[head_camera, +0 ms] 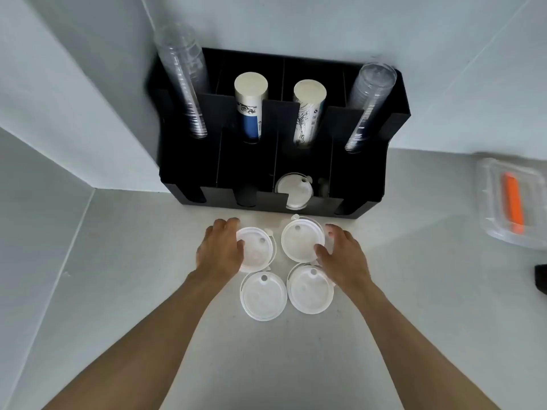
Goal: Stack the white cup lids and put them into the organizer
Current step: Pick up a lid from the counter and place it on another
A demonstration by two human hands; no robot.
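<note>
Several white cup lids lie on the pale counter in front of the black organizer [381, 184]. My left hand [220, 250] grips the far-left lid [257, 250] by its left rim. My right hand [340, 253] holds the far-right lid [302, 241], thumb on its near edge and fingers on its right side. Two more lids lie nearer to me, a near-left lid [263, 295] and a near-right lid [309, 288], untouched. Another white lid [293, 189] sits in a front compartment of the organizer.
The organizer's back slots hold two clear cup stacks [185, 81] and two paper cup stacks [250, 105]. A clear plastic container [503, 226] with an orange item stands at the right. A dark object [541, 276] is at the right edge. Walls close the left and back.
</note>
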